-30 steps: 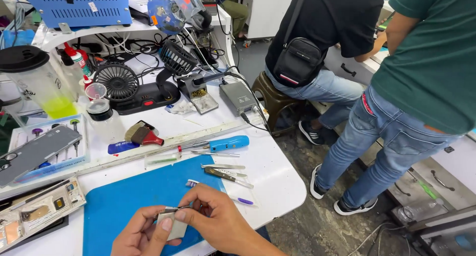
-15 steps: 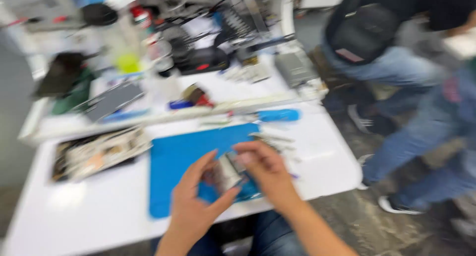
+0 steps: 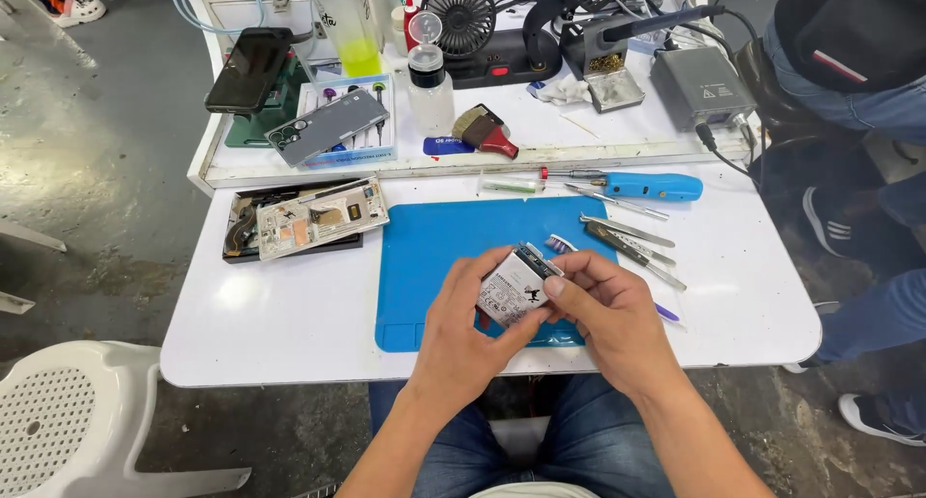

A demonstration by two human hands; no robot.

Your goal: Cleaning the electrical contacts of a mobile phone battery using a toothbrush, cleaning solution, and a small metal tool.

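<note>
Both forearms enter from the lower edge and converge above the near edge of the blue mat, the reference landmark. The left hand sits over the mat's near centre, palm turned inward, fingers extended upward and curled, thumb angled toward the right hand. The right hand sits over the mat's near right corner, knuckles up, fingers bent, fingertips meeting the left hand's. Both hands are closed in a pinch grip.
</note>
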